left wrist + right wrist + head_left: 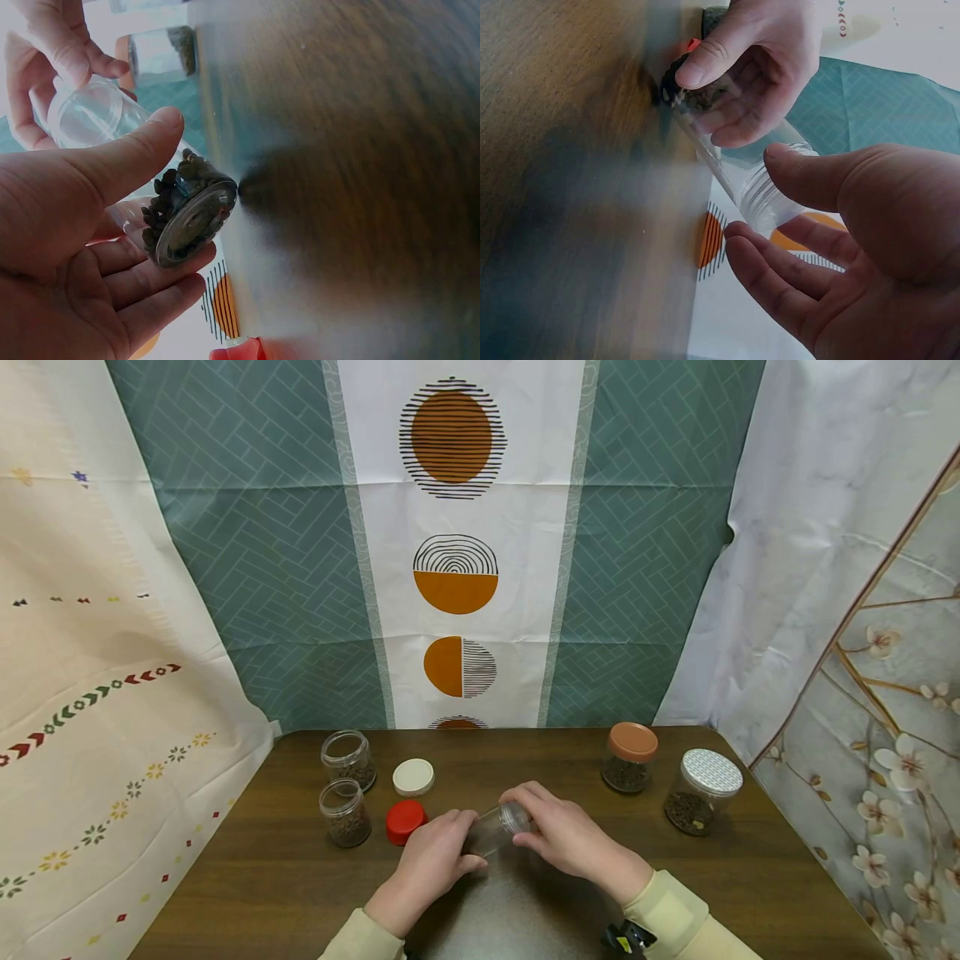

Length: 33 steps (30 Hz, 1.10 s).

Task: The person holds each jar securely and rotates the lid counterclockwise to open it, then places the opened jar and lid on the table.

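A clear jar [491, 833] without a lid lies tilted between both hands, its threaded mouth toward the right. Dark pebble-like bits [184, 196] have gathered at its base, which is down by the tabletop. Near that base, my left hand [438, 850] grips the jar, thumb on one side and fingers on the other. At the mouth end, my right hand [561, 827] holds the rim between thumb and fingers. A red lid [406, 821] lies just left of the left hand, with a white lid [413, 777] behind it.
Two lidless jars with dark contents, a rear one [348, 764] and a front one [347, 816], stand at left. At right are an orange-lidded jar [630, 760] and a larger white-lidded jar [701, 795]. Hanging cloths [285, 568] border the wooden table [247, 885].
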{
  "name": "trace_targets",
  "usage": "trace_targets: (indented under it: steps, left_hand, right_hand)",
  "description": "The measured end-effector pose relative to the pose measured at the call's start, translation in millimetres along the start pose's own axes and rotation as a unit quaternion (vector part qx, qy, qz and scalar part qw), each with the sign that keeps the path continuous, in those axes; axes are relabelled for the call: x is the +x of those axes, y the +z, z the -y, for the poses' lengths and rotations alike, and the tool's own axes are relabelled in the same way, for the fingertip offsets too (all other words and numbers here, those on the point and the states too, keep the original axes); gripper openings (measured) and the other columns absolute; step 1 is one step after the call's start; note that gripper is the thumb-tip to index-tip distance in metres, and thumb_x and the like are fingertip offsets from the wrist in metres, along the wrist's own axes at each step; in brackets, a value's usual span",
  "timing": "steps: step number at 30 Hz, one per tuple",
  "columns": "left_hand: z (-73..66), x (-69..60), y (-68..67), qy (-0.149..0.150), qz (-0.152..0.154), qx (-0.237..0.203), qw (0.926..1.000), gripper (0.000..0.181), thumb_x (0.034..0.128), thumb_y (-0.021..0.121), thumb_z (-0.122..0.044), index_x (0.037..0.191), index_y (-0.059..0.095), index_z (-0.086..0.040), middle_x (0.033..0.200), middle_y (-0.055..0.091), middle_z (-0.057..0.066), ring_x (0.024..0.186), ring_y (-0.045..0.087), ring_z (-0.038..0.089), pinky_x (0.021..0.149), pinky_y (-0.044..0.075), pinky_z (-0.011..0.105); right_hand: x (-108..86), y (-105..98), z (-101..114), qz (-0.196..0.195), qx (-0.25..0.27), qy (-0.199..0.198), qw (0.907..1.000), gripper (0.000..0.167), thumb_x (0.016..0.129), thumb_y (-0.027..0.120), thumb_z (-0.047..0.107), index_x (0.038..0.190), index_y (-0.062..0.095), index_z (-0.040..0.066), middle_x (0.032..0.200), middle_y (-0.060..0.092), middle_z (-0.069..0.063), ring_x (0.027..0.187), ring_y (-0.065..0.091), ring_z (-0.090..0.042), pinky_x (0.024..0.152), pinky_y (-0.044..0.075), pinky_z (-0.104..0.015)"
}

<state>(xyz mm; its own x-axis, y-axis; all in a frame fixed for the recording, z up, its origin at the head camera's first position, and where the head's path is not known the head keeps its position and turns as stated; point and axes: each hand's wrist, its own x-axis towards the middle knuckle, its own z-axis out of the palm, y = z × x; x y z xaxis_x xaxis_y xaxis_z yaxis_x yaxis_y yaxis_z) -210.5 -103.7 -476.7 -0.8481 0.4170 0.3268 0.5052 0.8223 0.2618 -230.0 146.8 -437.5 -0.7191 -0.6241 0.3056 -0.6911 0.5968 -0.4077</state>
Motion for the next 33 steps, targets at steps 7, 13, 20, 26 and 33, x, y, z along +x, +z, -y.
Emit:
trace_targets:
  steps: [7,13,20,26,33]
  left_hand:
    - [3.0,-0.6,2.1,0.011,-0.008,-0.001,0.9999,0.056,0.0788,0.102,-0.031,0.119,0.07,-0.009,0.097,0.068,0.001,0.081,0.066,0.018,0.066,0.055,0.037]
    - [10.0,-1.6,8.5,0.03,-0.022,-0.003,0.9993,0.058,0.0796,0.101,-0.032,0.12,0.07,-0.006,0.098,0.069,0.003,0.082,0.067,0.02,0.064,0.056,0.041]
    - [3.1,-1.2,3.0,-0.001,0.004,0.002,1.0,0.057,0.0798,0.101,-0.032,0.121,0.071,-0.008,0.102,0.071,0.002,0.087,0.07,0.02,0.07,0.059,0.037]
    - [2.7,0.3,1.6,-0.008,0.012,-0.002,0.9999,0.056,0.0801,0.101,-0.034,0.121,0.071,-0.009,0.099,0.069,0.0,0.083,0.066,0.017,0.068,0.057,0.036]
    - [1.5,0.2,0.0,-0.009,0.011,-0.004,0.9999,0.055,0.0803,0.101,-0.033,0.12,0.071,-0.01,0.098,0.068,0.0,0.082,0.065,0.017,0.067,0.057,0.036]
  right_hand:
    - [0.8,-1,0,0.005,0.024,0.016,0.9996,0.058,0.1,0.086,0.022,0.151,0.059,0.018,0.139,0.061,-0.001,0.098,0.07,-0.021,0.078,0.058,-0.037]
    - [7.2,-2,4,0.016,0.028,0.102,0.9943,0.06,0.107,0.073,0.048,0.157,0.058,0.019,0.139,0.062,-0.006,0.093,0.069,-0.021,0.078,0.058,-0.042]
    - [12.7,0,6,0.032,0.024,0.136,0.99,0.056,0.11,0.068,0.049,0.153,0.062,0.013,0.137,0.068,-0.011,0.113,0.074,-0.03,0.092,0.059,-0.055]
    - [13.5,2,6,0.031,0.01,0.124,0.9917,0.05,0.11,0.069,0.043,0.147,0.066,0.01,0.134,0.07,-0.01,0.114,0.073,-0.028,0.094,0.058,-0.055]
    - [12.9,1,6,0.026,0.006,0.106,0.994,0.046,0.107,0.074,0.038,0.143,0.069,0.009,0.127,0.071,-0.008,0.106,0.072,-0.024,0.09,0.059,-0.052]
